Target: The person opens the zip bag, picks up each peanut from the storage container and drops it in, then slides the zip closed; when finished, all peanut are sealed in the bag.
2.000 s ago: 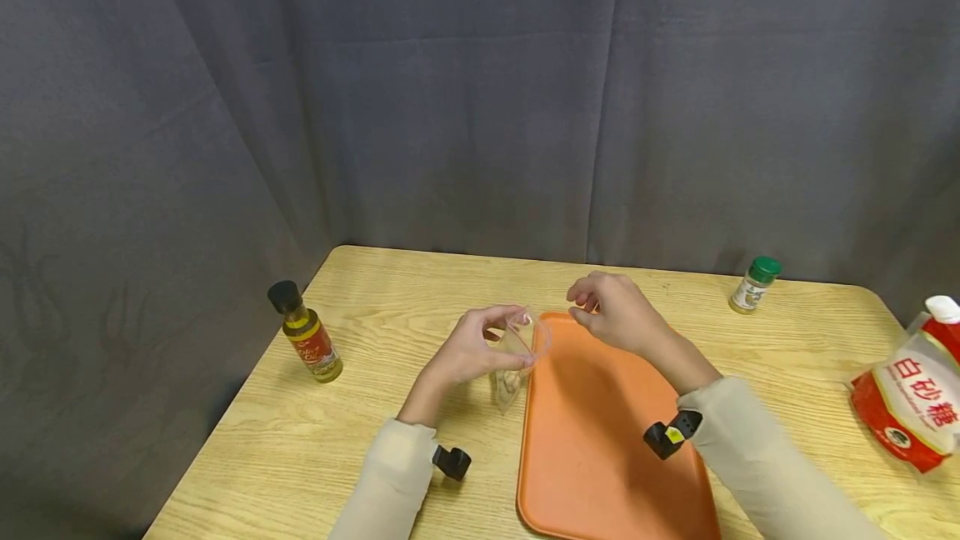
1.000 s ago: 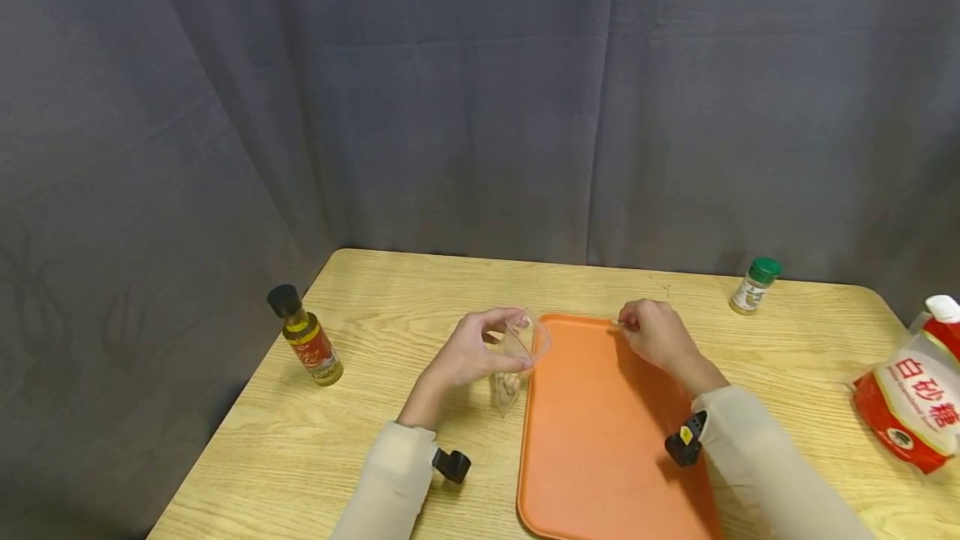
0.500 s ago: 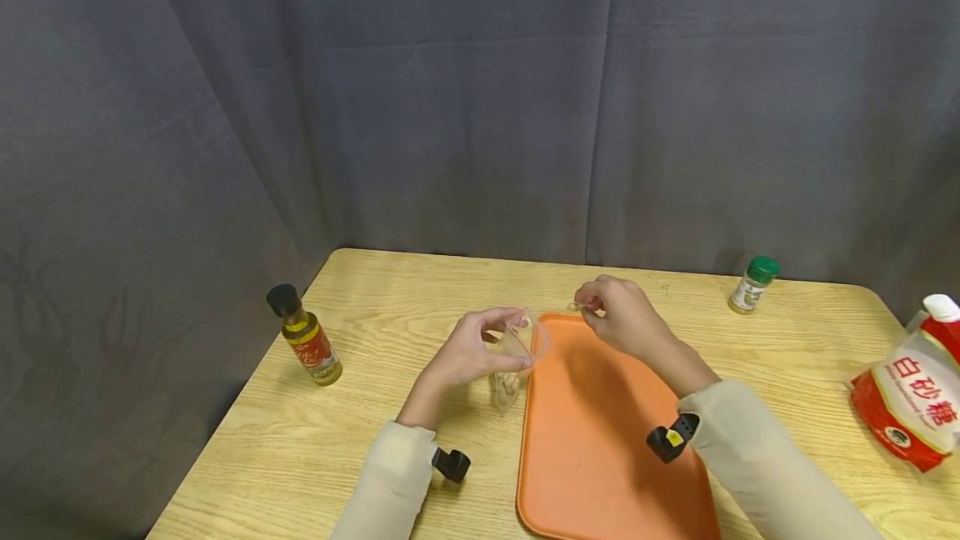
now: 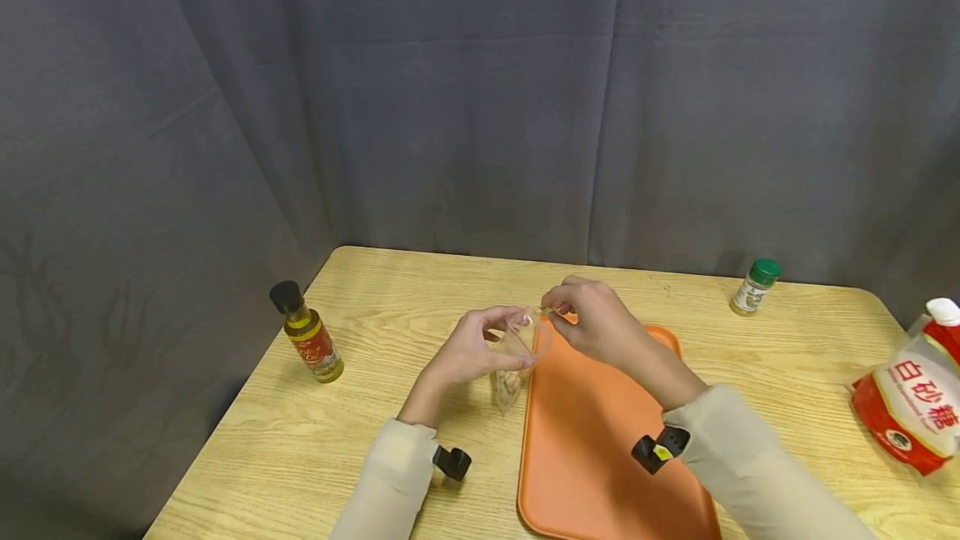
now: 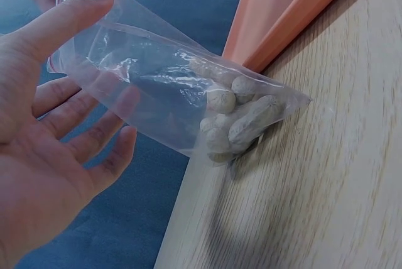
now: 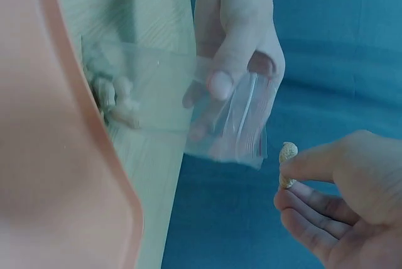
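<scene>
A clear zip bag (image 5: 157, 74) hangs at the tray's left edge, its mouth spread wide by my left hand (image 4: 465, 350), with thumb and fingers at the rim. Several unshelled peanuts (image 5: 251, 121) lie in the bag's lower end, close to the wooden table. My right hand (image 4: 596, 319) pinches a single peanut (image 6: 288, 163) between thumb and fingertips, right beside the bag's mouth. The orange tray (image 4: 600, 440) lies beneath the right forearm, and its surface shows no peanuts in the visible part.
An olive oil bottle (image 4: 311, 340) stands at the table's left edge. At the back right is a small green-capped jar (image 4: 753, 288). A red and white sugar bag (image 4: 911, 394) sits at the far right. Grey curtain (image 4: 465, 107) closes off the back.
My right hand went right to the tray's far edge and picked up a peanut. It has since come back left to the bag's mouth. The left hand and bag stayed still.
</scene>
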The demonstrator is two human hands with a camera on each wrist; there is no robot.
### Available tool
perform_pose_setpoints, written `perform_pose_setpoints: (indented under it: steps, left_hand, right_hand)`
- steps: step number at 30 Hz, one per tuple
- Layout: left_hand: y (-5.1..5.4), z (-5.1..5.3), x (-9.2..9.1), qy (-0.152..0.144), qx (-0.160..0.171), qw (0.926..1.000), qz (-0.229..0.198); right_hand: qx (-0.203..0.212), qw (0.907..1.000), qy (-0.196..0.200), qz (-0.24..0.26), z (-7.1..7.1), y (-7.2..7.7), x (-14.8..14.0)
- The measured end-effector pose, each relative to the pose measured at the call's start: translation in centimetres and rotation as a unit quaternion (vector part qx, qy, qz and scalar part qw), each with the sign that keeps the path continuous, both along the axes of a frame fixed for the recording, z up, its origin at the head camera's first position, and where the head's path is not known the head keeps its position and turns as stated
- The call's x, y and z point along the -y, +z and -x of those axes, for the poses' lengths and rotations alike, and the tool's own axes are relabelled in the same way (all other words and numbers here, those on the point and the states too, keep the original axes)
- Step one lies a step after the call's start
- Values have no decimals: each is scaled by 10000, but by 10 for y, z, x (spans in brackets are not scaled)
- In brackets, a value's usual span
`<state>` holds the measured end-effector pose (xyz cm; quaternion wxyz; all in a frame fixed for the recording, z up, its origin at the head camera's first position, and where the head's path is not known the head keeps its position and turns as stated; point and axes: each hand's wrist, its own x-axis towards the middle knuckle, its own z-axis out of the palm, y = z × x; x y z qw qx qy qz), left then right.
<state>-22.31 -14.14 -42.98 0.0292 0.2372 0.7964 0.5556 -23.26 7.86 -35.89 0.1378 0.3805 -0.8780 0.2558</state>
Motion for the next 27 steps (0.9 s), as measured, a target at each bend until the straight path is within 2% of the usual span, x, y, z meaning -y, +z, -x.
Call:
perform_pose_setpoints:
  steps: [9, 10, 16, 17, 21, 27]
  left_hand:
    - [-3, 2, 1, 60, -116, 9997, 200]
    - [1, -1, 1, 56, -101, 9997, 192]
    - [3, -1, 0, 22, 52, 9999, 138]
    - [-2, 2, 1, 21, 40, 9999, 133]
    - [-2, 2, 1, 84, -29, 9999, 142]
    - [-2, 2, 0, 235, -105, 9995, 174]
  right_hand:
    - [-18, 9999, 130, 18, -5, 0, 9]
    - [-4, 9999, 136, 1, -5, 1, 10]
    - [49, 9999, 126, -83, -6, 3, 11]
    - [48, 9999, 123, -82, -6, 3, 12]
    - [60, 9999, 118, -42, -8, 5, 12]
    - [170, 9996, -152, 140, -21, 4, 12]
